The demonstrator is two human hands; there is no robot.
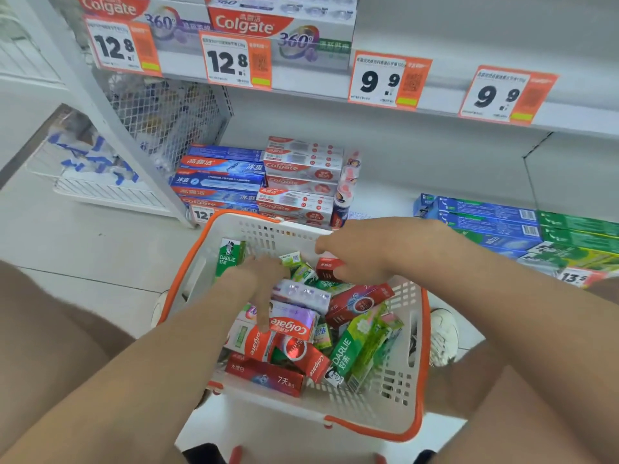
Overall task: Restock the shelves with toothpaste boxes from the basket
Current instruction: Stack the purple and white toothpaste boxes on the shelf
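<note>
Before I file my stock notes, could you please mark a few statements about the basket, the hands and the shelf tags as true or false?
1. The left hand and the right hand are both over the white slotted plastic basket with the orange rim. True.
2. The basket holds only green toothpaste boxes. False: red Colgate boxes and green DARLIE boxes lie mixed in it.
3. All four orange-and-white price tags on the upper shelf edge read 12.8. False: the left two tags read 12.8 and the right two tags read 9.9.
4. Stacked blue Colgate boxes sit on the bottom shelf beyond the basket. True.
</note>
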